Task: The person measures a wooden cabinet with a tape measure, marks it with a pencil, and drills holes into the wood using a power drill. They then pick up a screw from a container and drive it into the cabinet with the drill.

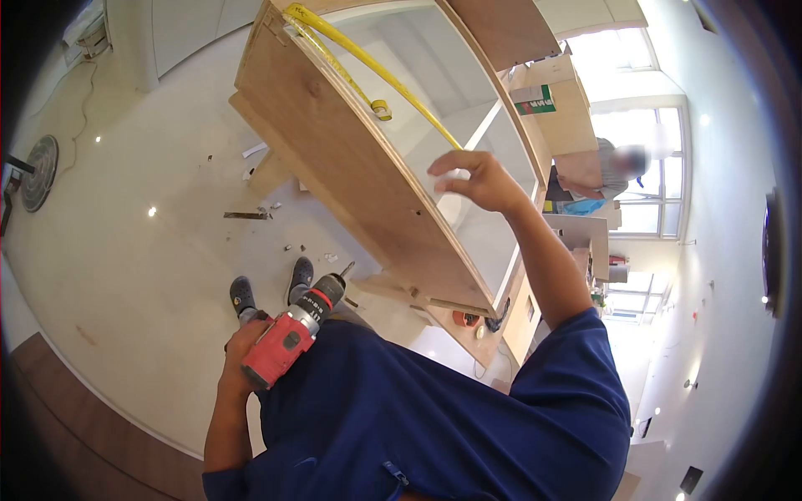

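Note:
My left hand [244, 349] is wrapped around the handle of a red and black cordless drill [284, 341], held low beside my blue shirt. A bit sticks out of its chuck, pointing up and away from me. My right hand [484, 179] is raised over a plywood cabinet [334, 125] with a white inside, thumb and fingers curved and apart, holding nothing visible. A yellow tape [376, 69] lies across the cabinet; one stretch runs to the back of my right hand, and another has a curled end by the cabinet's edge.
Small scraps [246, 215] lie on the pale floor [142, 275] near my shoes [242, 294]. An orange round container [466, 318] stands beyond the cabinet's near corner. A green and white box [535, 100] rests on other boards, and another person [614, 171] stands near the windows.

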A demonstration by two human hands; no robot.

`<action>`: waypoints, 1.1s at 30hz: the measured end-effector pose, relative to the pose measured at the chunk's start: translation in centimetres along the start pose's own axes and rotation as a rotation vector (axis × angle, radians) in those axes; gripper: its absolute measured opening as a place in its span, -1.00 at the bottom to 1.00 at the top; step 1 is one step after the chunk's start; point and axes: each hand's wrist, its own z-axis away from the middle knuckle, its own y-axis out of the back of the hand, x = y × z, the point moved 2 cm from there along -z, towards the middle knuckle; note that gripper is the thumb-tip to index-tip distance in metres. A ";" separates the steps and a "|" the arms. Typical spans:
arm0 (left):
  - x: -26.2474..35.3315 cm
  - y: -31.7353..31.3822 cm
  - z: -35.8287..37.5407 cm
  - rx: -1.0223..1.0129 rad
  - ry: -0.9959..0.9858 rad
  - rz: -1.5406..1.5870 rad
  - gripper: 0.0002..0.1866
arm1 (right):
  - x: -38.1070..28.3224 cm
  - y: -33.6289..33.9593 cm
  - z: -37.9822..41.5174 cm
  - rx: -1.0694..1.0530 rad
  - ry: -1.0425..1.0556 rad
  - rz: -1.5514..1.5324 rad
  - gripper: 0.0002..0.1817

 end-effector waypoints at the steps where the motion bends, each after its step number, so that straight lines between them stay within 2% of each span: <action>1: -0.1 -0.2 0.1 -0.001 -0.018 0.014 -0.74 | -0.2 0.1 -0.3 0.073 0.030 -0.135 -0.80; 2: 0.0 -0.3 0.2 -0.004 -0.032 0.026 -0.75 | -0.7 0.0 -0.5 0.251 0.148 -0.229 -0.80; 5: 0.0 -0.4 0.8 -0.001 -0.001 -0.008 -0.77 | -0.2 -1.1 -1.3 0.499 0.329 0.131 -0.81; 7: 0.7 -0.2 0.8 0.003 0.020 -0.025 -0.78 | 2.9 -4.6 -3.1 0.301 0.196 0.156 -0.74; 9: 1.7 0.0 0.7 0.028 0.011 -0.044 -0.78 | 2.2 -4.6 -3.3 0.370 0.282 0.254 -0.72; 13: 1.6 -0.2 0.0 0.035 -0.059 -0.164 -0.78 | 2.1 -4.4 -3.5 0.305 0.208 0.215 -0.72; 18: 2.3 -0.6 0.2 0.063 0.055 -0.090 -0.78 | 0.4 -2.2 -2.9 0.352 0.127 0.103 -0.70; 20: 1.8 -0.7 0.5 0.026 0.066 -0.063 -0.79 | 1.6 -3.9 -3.5 0.339 0.273 0.221 -0.68; 21: 1.8 -0.8 0.2 0.025 0.053 -0.059 -0.79 | 2.0 -4.4 -3.8 0.334 0.357 0.281 -0.67; 22: 1.8 -0.8 -0.2 0.024 0.040 -0.054 -0.79 | 2.4 -4.3 -3.6 0.326 0.217 0.236 -0.65; 24: 2.9 -1.0 -0.9 0.014 -0.009 -0.062 -0.79 | 2.3 -4.5 -3.5 0.345 0.222 0.236 -0.65; 27: 5.1 -1.3 -2.9 0.030 -0.204 -0.179 -0.78 | 2.2 -4.5 -3.6 0.377 0.221 0.227 -0.65; 30: 7.0 -2.2 -4.2 0.040 -0.294 -0.218 -0.67 | 2.5 -4.5 -3.5 0.403 0.206 0.213 -0.64; 33: 8.7 -3.3 -4.6 0.041 -0.298 -0.244 -0.69 | 2.7 -4.3 -3.5 0.377 0.188 0.184 -0.63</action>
